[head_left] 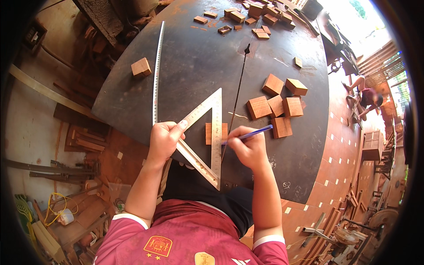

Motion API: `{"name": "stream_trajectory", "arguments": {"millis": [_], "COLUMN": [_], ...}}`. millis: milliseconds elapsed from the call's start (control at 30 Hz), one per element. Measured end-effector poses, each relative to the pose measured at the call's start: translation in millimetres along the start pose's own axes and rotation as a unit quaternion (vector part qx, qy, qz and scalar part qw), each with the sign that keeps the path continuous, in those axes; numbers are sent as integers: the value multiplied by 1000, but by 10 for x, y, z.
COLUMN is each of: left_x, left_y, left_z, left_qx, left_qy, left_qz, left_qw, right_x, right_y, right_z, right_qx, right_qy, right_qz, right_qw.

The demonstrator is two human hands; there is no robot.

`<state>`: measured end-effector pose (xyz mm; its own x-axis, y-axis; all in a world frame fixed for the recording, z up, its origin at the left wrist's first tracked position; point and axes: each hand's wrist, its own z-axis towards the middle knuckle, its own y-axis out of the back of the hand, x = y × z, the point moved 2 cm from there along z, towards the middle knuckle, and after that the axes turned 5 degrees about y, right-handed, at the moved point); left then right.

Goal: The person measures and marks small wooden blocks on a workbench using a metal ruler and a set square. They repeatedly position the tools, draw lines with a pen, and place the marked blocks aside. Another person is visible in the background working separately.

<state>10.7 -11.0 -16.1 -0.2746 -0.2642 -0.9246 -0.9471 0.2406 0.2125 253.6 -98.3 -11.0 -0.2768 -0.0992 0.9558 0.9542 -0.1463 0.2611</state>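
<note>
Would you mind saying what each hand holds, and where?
Left hand: the set square, by its left corner. Right hand: the blue pen, near its tip.

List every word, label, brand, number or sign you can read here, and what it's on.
I'll place markings without copying them.
Silver metal triangular set square: scale marks, too small to read.
Long, thin, pale straight ruler: graduations, too small to read.
Dark, smooth tabletop: pale handwritten figures, lower right; some too faint to read.
Maroon short-sleeved shirt: crest, two stars, gold badge; badge lettering too small to read.
</note>
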Motion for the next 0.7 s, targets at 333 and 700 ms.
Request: {"name": "stream_trajectory", "arguments": {"millis": [333, 700], "left_x": [-9, -175], "left_y": [98, 897], "left_z": [-1, 203], "left_qx": [46, -67], "left_qy": [33, -9], "left_qz": [-163, -85], "left_qw": [985, 994], "right_x": [18, 131], "right_y": [304, 193], "right_z": [-19, 10], "right_qx": [-95, -56], "right_qy": [-33, 131], "right_qz": [283, -89], "right_qw": [954, 986]}}
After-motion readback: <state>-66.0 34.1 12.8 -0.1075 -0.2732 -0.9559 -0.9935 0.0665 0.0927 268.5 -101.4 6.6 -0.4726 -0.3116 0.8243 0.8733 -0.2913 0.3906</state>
